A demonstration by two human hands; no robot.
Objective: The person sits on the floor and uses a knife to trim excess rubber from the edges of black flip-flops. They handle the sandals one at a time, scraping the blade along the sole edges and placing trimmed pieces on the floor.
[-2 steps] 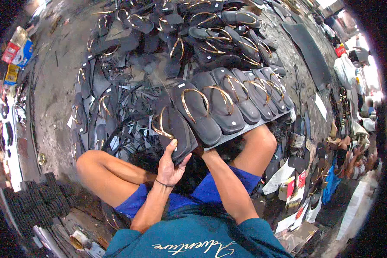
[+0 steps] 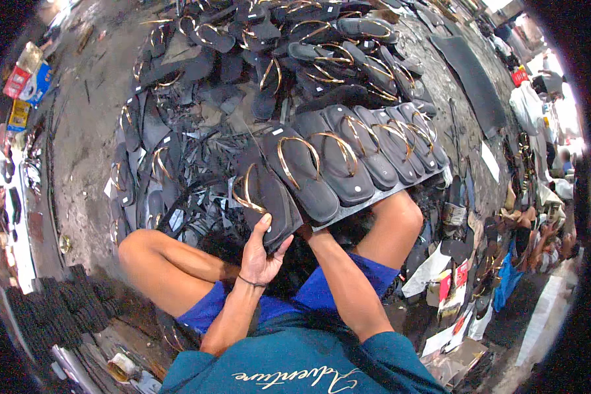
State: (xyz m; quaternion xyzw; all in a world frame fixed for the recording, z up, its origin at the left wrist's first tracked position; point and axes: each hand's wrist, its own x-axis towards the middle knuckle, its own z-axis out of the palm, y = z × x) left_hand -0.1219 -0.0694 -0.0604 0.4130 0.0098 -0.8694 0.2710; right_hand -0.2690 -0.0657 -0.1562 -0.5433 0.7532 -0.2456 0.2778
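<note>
At the far left, a stack of dark ribbed rubber sole blanks (image 2: 59, 308) lies on the grey concrete floor (image 2: 78, 164), well apart from the work. Next comes the person's bare left knee (image 2: 144, 253), bent and raised.

Just right of the knee, the left hand (image 2: 259, 256) grips the heel end of a black rubber flip-flop with a gold V-shaped strap (image 2: 262, 197). The thumb presses on the upper face of the sole and the fingers curl round its lower edge, so the hold is closed and firm on the heel. The sandal's long axis runs up and slightly left from the grip, toe end away from the person, strap facing up. It sits at the left end of a row, touching its neighbour.

That row of matching black sandals with gold straps (image 2: 367, 148) lies side by side on a flat grey board (image 2: 374, 200) resting across the person's lap (the board tilts upward to the right). Each sandal points the same way, toes away from the body.

The right hand (image 2: 306, 231) is mostly hidden under the near edge of the board, just beside the held sandal's heel; whether it is closed on anything cannot be told. The left hand is clearly the nearer one to the sandal.

Further right, the right knee (image 2: 397, 220) props the board, and beyond it a heap of loose black sandals (image 2: 308, 46) covers the floor.
</note>
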